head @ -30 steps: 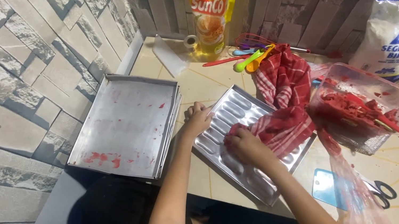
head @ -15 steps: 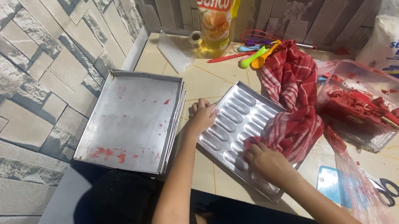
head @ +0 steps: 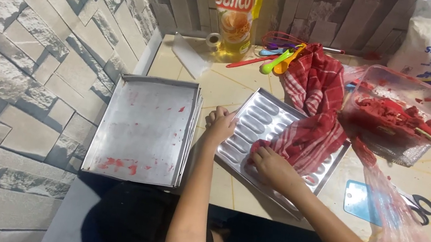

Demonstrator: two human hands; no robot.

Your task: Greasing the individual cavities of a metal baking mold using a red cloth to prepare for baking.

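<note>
Tiled counter against a grey stone-pattern wall. Ridged metal mould tray (head: 281, 144) lies diagonally on it, long axis running from near-left to far-right. Left hand (head: 219, 124) is curled over the tray's left edge, fingers closed on the rim, pinning it. Right hand (head: 272, 167) sits on the tray's near half, pressing a bunched red checked cloth (head: 311, 125) into the grooves; fingers closed on the cloth's end. Rest of the cloth trails up and away over the tray's far end, so the uncovered grooves lie left of the right hand, between the two hands. Right hand is the nearer one to them. Flat baking sheet (head: 144, 126) with red smears sits just beside the tray, left of it, not held.
</note>
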